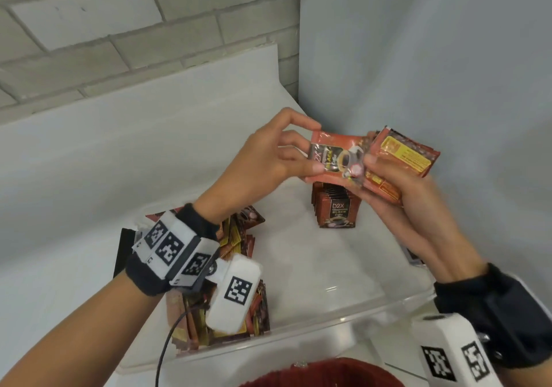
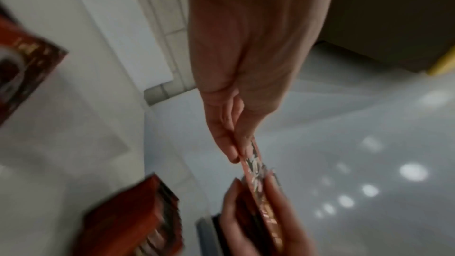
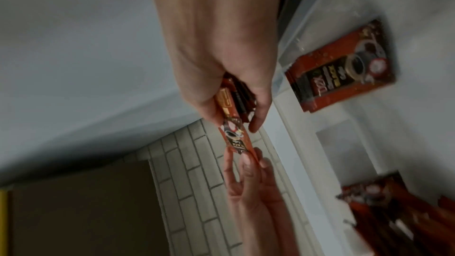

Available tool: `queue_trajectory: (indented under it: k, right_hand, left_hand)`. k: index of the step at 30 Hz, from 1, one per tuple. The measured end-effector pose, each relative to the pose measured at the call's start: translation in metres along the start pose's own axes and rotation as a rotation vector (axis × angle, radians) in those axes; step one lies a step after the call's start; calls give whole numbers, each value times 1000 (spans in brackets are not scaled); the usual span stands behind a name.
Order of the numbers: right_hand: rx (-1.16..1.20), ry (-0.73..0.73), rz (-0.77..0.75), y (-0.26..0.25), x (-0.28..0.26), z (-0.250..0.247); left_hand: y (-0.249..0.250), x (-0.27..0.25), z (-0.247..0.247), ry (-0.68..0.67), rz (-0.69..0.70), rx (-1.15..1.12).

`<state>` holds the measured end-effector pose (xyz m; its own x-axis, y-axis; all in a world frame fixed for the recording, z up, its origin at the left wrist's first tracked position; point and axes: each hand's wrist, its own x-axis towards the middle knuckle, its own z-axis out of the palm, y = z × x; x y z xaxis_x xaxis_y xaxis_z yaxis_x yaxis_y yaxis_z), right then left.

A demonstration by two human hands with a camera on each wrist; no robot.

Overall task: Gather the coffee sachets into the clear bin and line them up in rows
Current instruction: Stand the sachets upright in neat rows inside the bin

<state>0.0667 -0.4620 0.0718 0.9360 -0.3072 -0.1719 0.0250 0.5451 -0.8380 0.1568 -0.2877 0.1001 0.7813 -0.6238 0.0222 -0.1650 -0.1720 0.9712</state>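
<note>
Head view: above the clear bin (image 1: pixel 343 318), the left hand (image 1: pixel 263 159) pinches one coffee sachet (image 1: pixel 334 155) by its edge; the right hand (image 1: pixel 397 195) clamps a stack (image 1: pixel 403 159). Sachets look light, floppy, probably slippery; grip edges.

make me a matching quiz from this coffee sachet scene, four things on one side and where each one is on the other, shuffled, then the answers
Things:
1. single sachet
2. bundle of sachets
3. upright row of sachets
4. loose heap of sachets

Places:
A. standing at the far end of the clear bin
B. lying jumbled at the bin's left end
C. gripped in the right hand
D. pinched by the left hand, its other end at the right hand

Pairs: 1-D, 2-C, 3-A, 4-B
</note>
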Motion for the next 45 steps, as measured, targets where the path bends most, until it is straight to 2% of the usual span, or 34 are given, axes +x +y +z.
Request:
queue_trajectory:
  k: [2, 3, 8, 14, 17, 21, 23, 33, 37, 42, 45]
  right_hand:
    - [31, 67, -87, -2, 1, -3]
    - [36, 101, -116, -2, 1, -5]
    - [3, 144, -128, 7, -3, -11]
    - [-7, 176, -158, 9, -1, -15]
    - [-38, 176, -156, 10, -1, -15]
    - [-80, 162, -162, 9, -1, -15]
    - [-91, 161, -165, 9, -1, -15]
    - [-123, 148, -169, 12, 1, -16]
    - [-116, 147, -167, 13, 2, -17]
    - [-130, 151, -164, 12, 0, -18]
    - [-125, 142, -162, 11, -1, -16]
  left_hand:
    - [-1, 4, -7, -1, 65, 119]
    - [-1, 4, -9, -45, 92, 170]
    - [-13, 11, 4, -372, 208, 528]
    - [-42, 25, 30, -634, 422, 821]
    - [-56, 32, 39, -663, 557, 943]
    - [-55, 32, 46, -607, 800, 979]
    - [-51, 31, 49, -572, 878, 977]
    - [-61, 37, 50, -502, 861, 1049]
    - [-61, 35, 49, -562, 810, 1059]
    - [-62, 35, 50, -574, 808, 1019]
    - [-62, 36, 47, -598, 760, 965]
